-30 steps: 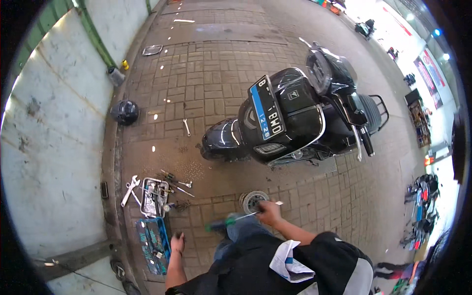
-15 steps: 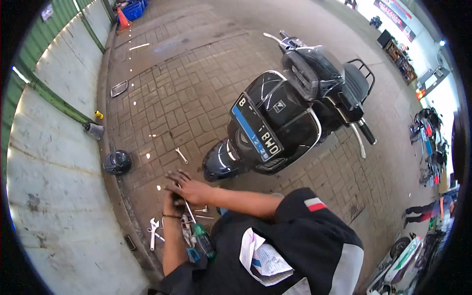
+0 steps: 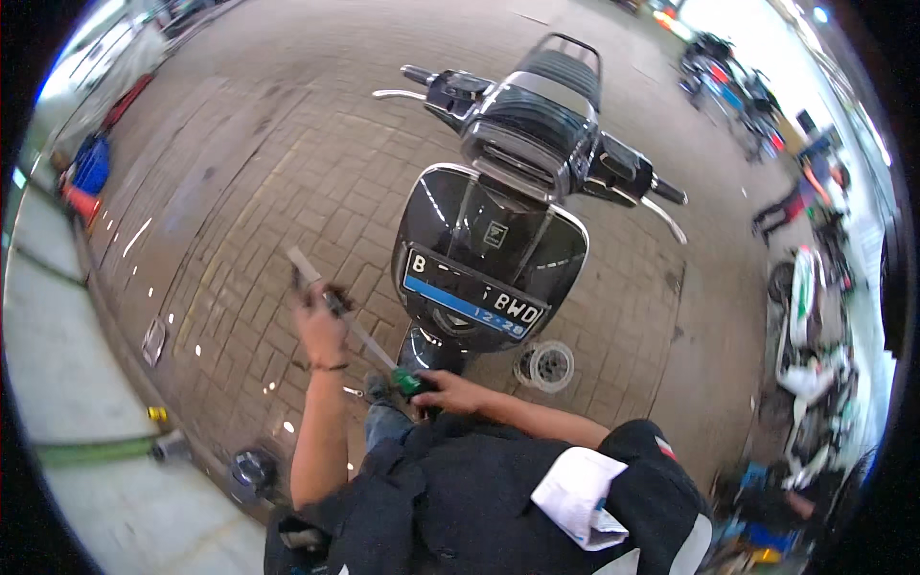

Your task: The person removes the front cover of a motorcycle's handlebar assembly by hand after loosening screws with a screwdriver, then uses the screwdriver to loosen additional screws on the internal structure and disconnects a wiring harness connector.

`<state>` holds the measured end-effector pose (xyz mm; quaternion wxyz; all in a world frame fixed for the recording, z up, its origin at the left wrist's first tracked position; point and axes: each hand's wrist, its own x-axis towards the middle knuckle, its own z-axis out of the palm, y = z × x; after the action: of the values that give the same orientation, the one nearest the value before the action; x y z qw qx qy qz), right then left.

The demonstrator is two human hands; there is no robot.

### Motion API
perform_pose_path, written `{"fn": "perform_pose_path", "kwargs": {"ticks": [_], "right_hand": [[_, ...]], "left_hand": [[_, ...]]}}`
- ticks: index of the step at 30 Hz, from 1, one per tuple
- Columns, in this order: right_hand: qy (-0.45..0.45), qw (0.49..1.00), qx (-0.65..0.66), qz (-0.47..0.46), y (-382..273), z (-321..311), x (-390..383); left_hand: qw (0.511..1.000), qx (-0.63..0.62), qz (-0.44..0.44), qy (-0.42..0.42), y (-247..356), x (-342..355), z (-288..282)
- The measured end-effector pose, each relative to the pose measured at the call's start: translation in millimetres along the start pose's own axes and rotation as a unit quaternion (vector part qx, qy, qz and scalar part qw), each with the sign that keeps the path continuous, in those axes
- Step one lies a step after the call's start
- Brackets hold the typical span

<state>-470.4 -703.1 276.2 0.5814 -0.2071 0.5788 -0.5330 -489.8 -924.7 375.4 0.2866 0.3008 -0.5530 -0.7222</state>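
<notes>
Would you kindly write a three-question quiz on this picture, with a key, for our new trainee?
1. Which of the person's hands is on the handle of the green-handled tool?
A) left B) right C) neither

2. True or false: the black scooter is lying on its side.

3. How many silver hand levers show on the scooter?

Key
1: B, the right hand.
2: False; it stands upright.
3: Two, one at each side.

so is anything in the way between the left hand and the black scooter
Nothing visible is: paving shows between the left hand and the black scooter. The green-handled tool slants down to the right hand.
</notes>
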Motion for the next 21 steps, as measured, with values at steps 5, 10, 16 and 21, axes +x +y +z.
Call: {"fn": "perform_pose_path", "kwargs": {"ticks": [5, 10, 16, 21], "right_hand": [[0.389, 0.918, 0.082, -0.001, -20, 40, -20], [0.611, 0.775, 0.109, -0.123, -6, 73, -3], [0.669, 0.703, 0.123, -0.208, -35, 65, 11], [0.653, 0.672, 0.162, -0.309, -40, 57, 29]], "left_hand": [[0.904, 0.171, 0.186, -0.346, -62, 51, 104], [0.818, 0.247, 0.15, -0.497, -70, 44, 179], [0.695, 0.44, 0.306, -0.48, -98, 70, 214], [0.779, 0.233, 0.045, -0.58, -78, 96, 225]]}}
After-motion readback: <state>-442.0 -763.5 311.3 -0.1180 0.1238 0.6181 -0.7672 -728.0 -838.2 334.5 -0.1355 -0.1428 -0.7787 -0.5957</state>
